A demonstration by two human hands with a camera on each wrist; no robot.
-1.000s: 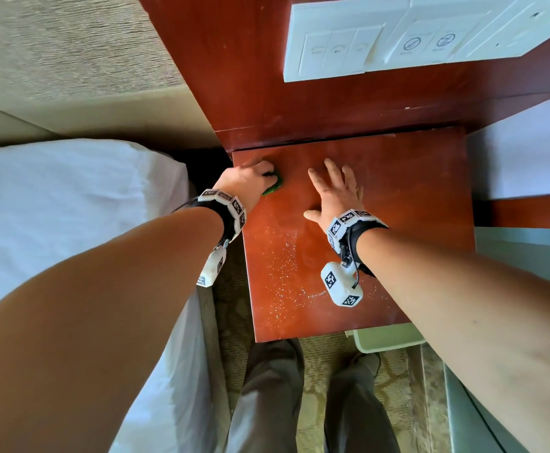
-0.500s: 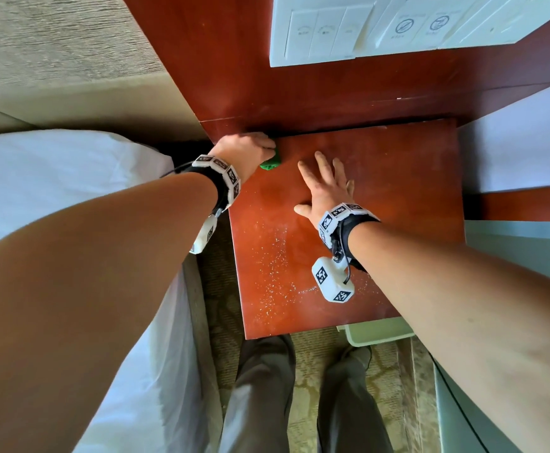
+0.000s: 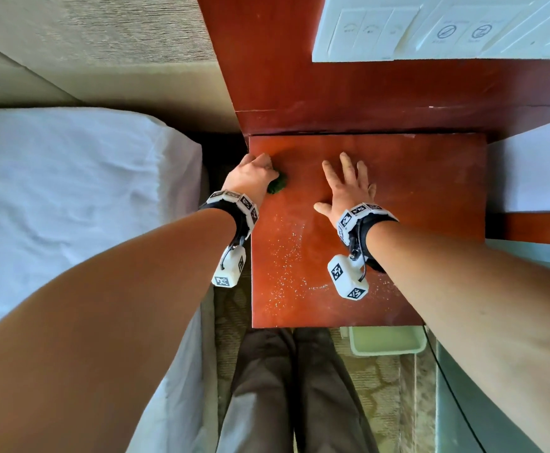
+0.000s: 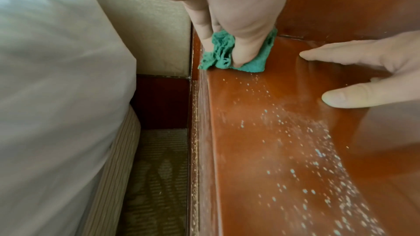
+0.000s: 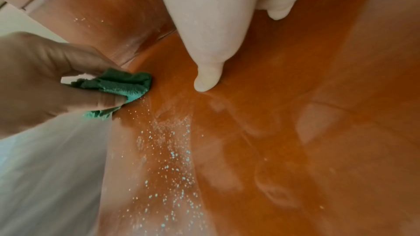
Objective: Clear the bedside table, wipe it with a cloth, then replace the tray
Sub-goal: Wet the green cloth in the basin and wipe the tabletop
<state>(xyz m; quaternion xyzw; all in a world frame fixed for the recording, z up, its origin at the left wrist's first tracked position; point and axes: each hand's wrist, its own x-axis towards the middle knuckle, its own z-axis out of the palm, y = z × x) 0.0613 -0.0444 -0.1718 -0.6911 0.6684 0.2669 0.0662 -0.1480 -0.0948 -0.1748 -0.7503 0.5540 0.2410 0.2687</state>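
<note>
Red-brown wood of the table [image 3: 414, 191] carries pale specks toward its near-left. At its far-left corner the left hand [image 3: 250, 178] grips a bunched green cloth [image 4: 227, 51], soft and light, best held wadded. The right hand [image 3: 348, 184] lies flat, fingers spread.

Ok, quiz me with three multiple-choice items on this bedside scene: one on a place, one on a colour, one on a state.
1. Where on the red-brown wooden bedside table is the crumpled cloth?
A. near right corner
B. far left corner
C. centre

2. What colour is the cloth?
A. yellow
B. white
C. green

3. How is the right hand?
A. flat on the tabletop, fingers spread
B. gripping the cloth
C. holding a tray

Answers:
1 B: the left hand grips it beside the table's left edge, near the back panel.
2 C: both wrist views show green.
3 A: the head view shows straight fingers on wood.
</note>
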